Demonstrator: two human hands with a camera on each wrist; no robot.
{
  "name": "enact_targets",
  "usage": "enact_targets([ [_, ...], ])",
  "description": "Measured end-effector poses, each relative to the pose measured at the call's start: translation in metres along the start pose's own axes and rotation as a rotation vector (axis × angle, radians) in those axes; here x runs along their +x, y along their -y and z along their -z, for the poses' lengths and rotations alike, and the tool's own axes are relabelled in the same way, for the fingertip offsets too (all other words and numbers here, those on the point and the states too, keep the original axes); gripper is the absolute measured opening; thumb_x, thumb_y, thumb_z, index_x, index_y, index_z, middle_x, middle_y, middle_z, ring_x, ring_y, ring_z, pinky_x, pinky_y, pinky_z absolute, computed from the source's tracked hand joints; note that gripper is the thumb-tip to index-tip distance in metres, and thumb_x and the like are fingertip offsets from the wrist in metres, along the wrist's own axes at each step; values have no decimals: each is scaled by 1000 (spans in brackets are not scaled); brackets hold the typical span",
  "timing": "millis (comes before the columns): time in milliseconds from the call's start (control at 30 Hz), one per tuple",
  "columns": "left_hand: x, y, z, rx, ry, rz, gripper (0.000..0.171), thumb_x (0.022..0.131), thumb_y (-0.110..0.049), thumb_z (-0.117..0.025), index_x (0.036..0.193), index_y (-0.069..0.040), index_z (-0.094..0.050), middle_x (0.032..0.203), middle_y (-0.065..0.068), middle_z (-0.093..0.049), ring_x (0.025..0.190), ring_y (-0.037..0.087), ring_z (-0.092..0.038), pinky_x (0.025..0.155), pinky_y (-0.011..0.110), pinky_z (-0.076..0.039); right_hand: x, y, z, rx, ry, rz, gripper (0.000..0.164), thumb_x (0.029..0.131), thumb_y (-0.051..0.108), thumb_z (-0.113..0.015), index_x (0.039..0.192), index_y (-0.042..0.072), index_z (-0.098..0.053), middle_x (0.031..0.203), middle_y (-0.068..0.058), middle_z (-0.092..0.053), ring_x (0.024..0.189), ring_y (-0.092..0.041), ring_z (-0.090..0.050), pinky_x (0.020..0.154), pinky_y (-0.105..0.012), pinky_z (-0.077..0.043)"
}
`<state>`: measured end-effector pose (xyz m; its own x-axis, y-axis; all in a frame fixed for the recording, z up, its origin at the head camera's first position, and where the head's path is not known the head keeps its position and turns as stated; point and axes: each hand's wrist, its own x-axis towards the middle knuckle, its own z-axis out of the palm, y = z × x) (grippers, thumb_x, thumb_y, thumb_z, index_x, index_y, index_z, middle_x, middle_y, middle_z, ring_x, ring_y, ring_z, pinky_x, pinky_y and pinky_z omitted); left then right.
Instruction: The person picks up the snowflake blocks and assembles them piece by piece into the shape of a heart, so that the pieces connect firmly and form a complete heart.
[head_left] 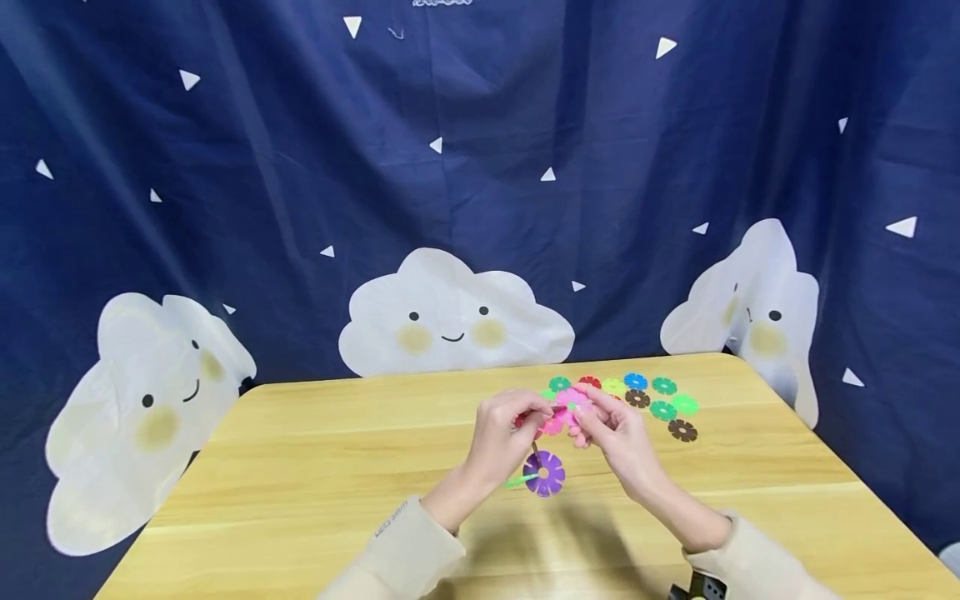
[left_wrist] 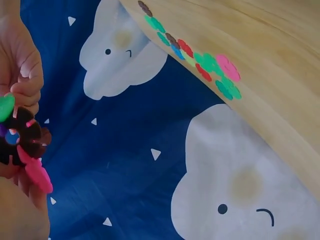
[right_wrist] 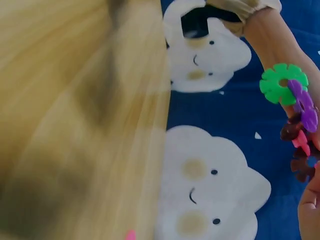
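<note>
Both hands are raised over the table, close together. My left hand [head_left: 506, 437] pinches a joined chain of notched, flower-shaped plastic discs. A purple disc [head_left: 551, 475] and a green disc [right_wrist: 276, 84] hang at the lower end, with a brown disc [left_wrist: 31, 131] and a pink piece [left_wrist: 36, 175] further along. With thumb and fingers my right hand [head_left: 618, 429] grips a pink flower-shaped disc [head_left: 570, 400], which meets the chain at the left fingertips. Fingers partly hide where they join.
Loose discs lie behind the hands toward the table's back right: a blue disc [head_left: 635, 381], a brown disc [head_left: 682, 430], a green disc [head_left: 663, 410] and several others. The wooden table [head_left: 300, 483] ends at a dark blue curtain [head_left: 465, 208] with white clouds.
</note>
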<state>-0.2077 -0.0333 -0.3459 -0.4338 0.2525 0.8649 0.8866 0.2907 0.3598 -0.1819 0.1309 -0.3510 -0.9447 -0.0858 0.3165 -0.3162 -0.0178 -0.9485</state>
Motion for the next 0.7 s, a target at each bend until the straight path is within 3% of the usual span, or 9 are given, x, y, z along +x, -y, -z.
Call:
enact_targets([
  [133,-1,1,0,-114,34,88,11,73,9,-69,81,1,-68,75,10,-68,59,15,-61,57,13,-48,2,0,9,-107,86,92,39,90,-1,-51,125,-17,-41,74,8,-62,62,-4,-61,63,-20,-52],
  [233,-2,1,-1,-189,63,150,12,75,5,-69,87,3,-67,78,13,-69,59,18,-63,55,15,-50,2,0,15,-148,105,146,40,89,-4,-51,126,-17,-41,79,9,-62,66,-5,-62,65,-20,-52],
  [367,-1,-1,0,-211,87,249,11,77,4,-67,89,4,-67,79,14,-69,63,22,-65,57,18,-51,2,-1,19,-160,43,182,39,87,-6,-53,123,-15,-43,76,8,-62,64,-6,-62,62,-19,-52],
  [567,2,-1,2,-197,91,437,9,81,5,-62,89,6,-67,79,17,-68,67,29,-63,58,20,-51,-1,-3,21,-129,-51,164,30,85,-8,-55,112,-15,-47,67,6,-59,59,-6,-61,60,-19,-51],
  [700,4,0,2,-186,90,492,13,83,1,-62,94,2,-68,82,14,-69,70,26,-63,59,20,-51,-2,-6,17,-158,-58,179,23,84,-8,-56,106,-15,-50,67,5,-60,58,-7,-60,58,-20,-51],
])
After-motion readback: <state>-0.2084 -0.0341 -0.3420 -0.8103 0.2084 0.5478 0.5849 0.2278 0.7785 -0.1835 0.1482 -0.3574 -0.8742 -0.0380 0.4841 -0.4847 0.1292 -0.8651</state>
